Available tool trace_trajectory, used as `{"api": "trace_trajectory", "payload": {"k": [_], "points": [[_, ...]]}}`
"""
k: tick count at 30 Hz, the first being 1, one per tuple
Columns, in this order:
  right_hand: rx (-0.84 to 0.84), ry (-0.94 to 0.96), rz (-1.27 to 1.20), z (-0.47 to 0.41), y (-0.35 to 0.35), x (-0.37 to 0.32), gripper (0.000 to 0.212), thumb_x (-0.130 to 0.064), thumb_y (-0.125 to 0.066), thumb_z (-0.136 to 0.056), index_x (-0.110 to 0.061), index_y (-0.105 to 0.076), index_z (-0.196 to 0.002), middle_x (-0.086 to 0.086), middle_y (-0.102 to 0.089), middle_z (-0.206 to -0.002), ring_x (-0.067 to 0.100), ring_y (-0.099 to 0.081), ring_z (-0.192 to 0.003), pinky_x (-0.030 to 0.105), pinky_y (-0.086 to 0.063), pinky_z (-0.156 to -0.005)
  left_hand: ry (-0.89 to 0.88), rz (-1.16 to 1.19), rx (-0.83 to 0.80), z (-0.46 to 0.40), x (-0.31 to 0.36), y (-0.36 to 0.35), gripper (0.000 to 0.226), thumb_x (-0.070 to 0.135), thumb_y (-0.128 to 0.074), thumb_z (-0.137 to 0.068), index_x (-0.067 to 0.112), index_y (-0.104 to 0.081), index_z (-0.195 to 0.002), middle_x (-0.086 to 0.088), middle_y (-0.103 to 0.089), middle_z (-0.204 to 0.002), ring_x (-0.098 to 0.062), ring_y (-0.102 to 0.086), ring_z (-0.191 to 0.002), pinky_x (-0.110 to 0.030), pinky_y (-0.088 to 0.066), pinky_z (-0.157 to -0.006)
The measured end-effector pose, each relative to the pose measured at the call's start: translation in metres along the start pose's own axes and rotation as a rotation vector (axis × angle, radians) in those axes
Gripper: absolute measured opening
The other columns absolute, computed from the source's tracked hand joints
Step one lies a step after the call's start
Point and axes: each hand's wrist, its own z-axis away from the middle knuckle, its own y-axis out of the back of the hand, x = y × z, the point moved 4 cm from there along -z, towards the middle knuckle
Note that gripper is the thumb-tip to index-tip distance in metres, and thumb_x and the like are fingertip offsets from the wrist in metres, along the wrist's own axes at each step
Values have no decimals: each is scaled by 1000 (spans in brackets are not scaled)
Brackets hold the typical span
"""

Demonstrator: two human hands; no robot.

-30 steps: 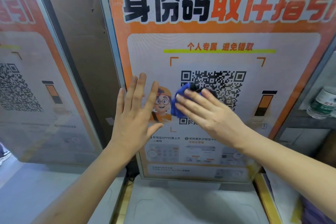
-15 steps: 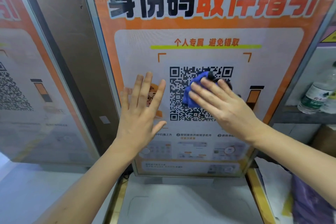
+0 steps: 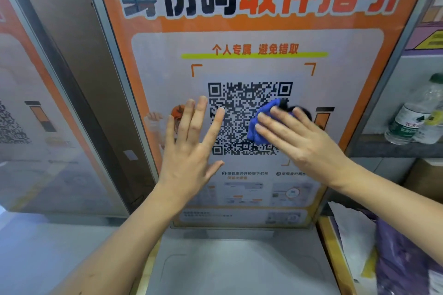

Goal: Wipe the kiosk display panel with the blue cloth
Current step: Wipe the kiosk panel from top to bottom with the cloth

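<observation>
We see the kiosk display panel (image 3: 251, 38) standing upright ahead of us, an orange poster face with a QR code (image 3: 239, 117) at its middle. Our right hand (image 3: 297, 141) lies flat on the panel with fingers straight and slightly spread, pressing the blue cloth (image 3: 260, 124) against the surface; the fingers do not curl round it. The cloth is bunched under the fingertips and pokes out past them toward 10 o'clock from the palm, covering the lower right part of the QR code. A dark patch shows at the cloth's top edge, at about 12 o'clock from the knuckles; we cannot tell what it is.

Our left hand (image 3: 189, 148) rests open on the panel at 9 o'clock from the cloth, fingers straight and spread, holding nothing. Its fingertips overlap the QR code's left edge; cloth and left hand are apart.

At 3 o'clock from the panel, a clear water bottle (image 3: 412, 117) stands on a shelf. A second orange panel (image 3: 36, 108) stands at 9 o'clock.
</observation>
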Motion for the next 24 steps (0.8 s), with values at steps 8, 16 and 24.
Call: {"api": "trace_trajectory", "payload": {"k": [8, 16, 24], "points": [[-119, 191, 92, 34, -2, 9, 61, 8, -31, -98, -7, -22, -157, 10, -20, -164, 30, -19, -151, 48, -13, -123, 15, -22, -23, 0, 5, -2, 118, 60, -75, -74, 18, -6, -159, -18, 2, -164, -38, -1, -152, -64, -20, -116], [-79, 73, 47, 50, -3, 19, 61, 12, -26, -99, -8, -23, -157, 10, -18, -165, 30, -15, -152, 49, -9, -124, -23, 23, -18, 2, 38, -3, 116, 55, -79, -73, 19, -10, -159, -17, -1, -164, -35, -3, -152, -62, -22, -116], [-52, 68, 89, 59, 2, 38, 56, 6, -17, -104, -9, -22, -157, 9, -21, -164, 30, -16, -152, 48, -10, -124, 12, 21, -64, 1, 56, -7, 114, 55, -77, -75, 16, -11, -159, -17, -2, -165, -36, -1, -152, -65, -23, -114]]}}
